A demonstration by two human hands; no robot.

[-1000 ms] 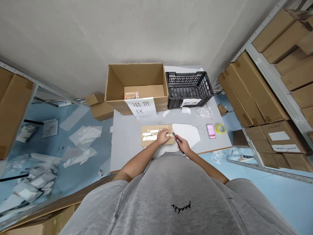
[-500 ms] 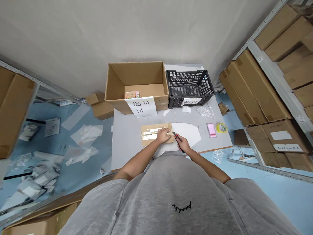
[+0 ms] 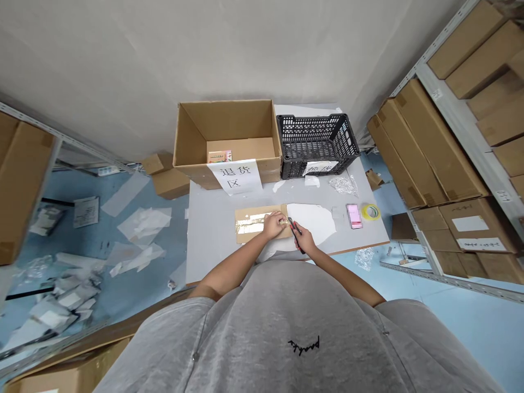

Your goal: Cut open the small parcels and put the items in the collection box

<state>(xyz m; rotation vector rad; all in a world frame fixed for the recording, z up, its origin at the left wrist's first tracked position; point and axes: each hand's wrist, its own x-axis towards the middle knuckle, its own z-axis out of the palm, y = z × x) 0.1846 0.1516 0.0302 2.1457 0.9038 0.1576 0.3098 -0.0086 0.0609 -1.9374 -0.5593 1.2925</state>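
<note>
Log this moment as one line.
left hand: on taped package | right hand: gripping slim dark tool at package's right end | black crate: beside open carton

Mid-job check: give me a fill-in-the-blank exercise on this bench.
Of the left hand and right hand at the flat cardboard box, the ____ one holds the dark tool.
The open carton stands to the ____ of the black crate.
The tape roll beside the pink-screened phone is ____.
Missing words: right; left; yellow.

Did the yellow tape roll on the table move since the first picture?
No, the yellow tape roll hasn't moved: it sits just the same from the near right corner of the table. Only the whole view shifted slightly.
</note>
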